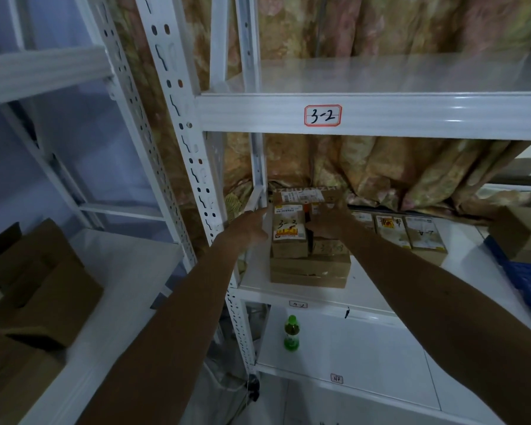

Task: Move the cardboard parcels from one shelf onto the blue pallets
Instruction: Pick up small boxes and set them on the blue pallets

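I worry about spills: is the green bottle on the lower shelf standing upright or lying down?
Upright. The green bottle stands on its base on the lower shelf, cap at the top. Whether it is full cannot be told.

1. The scene is dimly lit, with a bluish cast at the left.
2. Glare is seen on the shelf beam (380, 115).
3. Straight posts are bent by wide-angle distortion.
4. Edges are softly blurred.
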### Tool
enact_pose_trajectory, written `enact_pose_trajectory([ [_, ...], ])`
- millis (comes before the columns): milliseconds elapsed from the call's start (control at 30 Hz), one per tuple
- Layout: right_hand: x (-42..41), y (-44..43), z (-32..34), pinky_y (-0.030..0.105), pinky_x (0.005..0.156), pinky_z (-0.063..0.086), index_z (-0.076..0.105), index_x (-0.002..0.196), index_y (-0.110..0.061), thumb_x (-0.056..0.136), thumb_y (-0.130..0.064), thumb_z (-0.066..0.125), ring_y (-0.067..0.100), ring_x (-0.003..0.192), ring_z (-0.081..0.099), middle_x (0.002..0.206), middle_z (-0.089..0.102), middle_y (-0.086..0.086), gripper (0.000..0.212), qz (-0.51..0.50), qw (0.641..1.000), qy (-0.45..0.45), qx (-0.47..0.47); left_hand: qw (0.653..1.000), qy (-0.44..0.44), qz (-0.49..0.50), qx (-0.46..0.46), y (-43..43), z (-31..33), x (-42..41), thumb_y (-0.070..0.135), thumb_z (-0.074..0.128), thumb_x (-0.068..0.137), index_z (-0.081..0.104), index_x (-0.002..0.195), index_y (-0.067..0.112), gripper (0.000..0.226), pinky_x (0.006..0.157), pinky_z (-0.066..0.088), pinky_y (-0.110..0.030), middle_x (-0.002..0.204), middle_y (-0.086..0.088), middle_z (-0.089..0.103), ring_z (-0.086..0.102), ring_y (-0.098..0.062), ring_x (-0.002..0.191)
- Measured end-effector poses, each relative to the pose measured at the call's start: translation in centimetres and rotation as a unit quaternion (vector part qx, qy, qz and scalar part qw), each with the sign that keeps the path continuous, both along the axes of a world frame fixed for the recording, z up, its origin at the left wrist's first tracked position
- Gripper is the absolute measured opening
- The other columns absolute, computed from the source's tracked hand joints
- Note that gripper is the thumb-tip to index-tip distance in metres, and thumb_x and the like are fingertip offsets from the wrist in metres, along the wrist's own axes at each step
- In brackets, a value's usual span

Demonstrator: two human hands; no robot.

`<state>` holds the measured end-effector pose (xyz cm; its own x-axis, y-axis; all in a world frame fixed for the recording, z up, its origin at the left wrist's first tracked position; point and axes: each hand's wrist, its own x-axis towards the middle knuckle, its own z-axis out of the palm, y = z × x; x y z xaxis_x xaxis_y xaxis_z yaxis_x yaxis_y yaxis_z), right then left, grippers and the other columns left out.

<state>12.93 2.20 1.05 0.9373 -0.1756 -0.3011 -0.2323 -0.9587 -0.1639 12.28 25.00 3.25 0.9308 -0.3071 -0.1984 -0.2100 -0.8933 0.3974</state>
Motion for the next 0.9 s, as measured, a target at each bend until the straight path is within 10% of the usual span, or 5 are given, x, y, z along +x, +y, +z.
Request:
enact_pose_trajectory([
  [267, -0.3, 0.2, 0.3, 0.048, 0.088, 0.045, 0.039, 0.136, -0.022, 0.083, -0.059, 0.044, 0.044, 0.128, 0.031, 0.148, 0.026, 0.011, 0.064, -0.007, 1.0, 0.011, -0.018, 1.0, -0.01, -0.001, 0.0, -1.2, -0.4, -0.1, 0.017, 0.063, 0.097, 0.014, 0.161, 0.024, 0.081, 0.074, 0.052, -0.035, 0.152, -0.017, 0.044, 0.063, -0.032, 0.11],
  [567, -2.4, -0.3, 0.7, 0.046, 0.093, 0.048, 0.033, 0.146, -0.023, 0.08, -0.069, 0.055, 0.039, 0.129, 0.042, 0.151, 0.021, 0.016, 0.083, -0.033, 0.996, -0.083, -0.011, 1.0, -0.008, 0.02, 0.007, -1.9, 1.2, -0.6, 0.024, 0.064, 0.096, 0.014, 0.161, 0.023, 0.082, 0.096, 0.053, -0.042, 0.16, -0.012, 0.032, 0.053, -0.033, 0.129],
  [900, -5.3, -4.1, 5.4, 0.053, 0.113, 0.028, 0.026, 0.155, -0.03, 0.088, -0.075, 0.034, 0.036, 0.148, 0.01, 0.161, 0.023, 0.006, 0.081, 0.008, 0.986, -0.118, -0.117, 1.0, -0.028, 0.01, -0.001, -5.1, 3.0, -1.7, 0.049, 0.055, 0.097, 0.011, 0.162, 0.027, 0.081, 0.085, 0.058, -0.038, 0.153, -0.011, 0.045, 0.066, -0.024, 0.106],
])
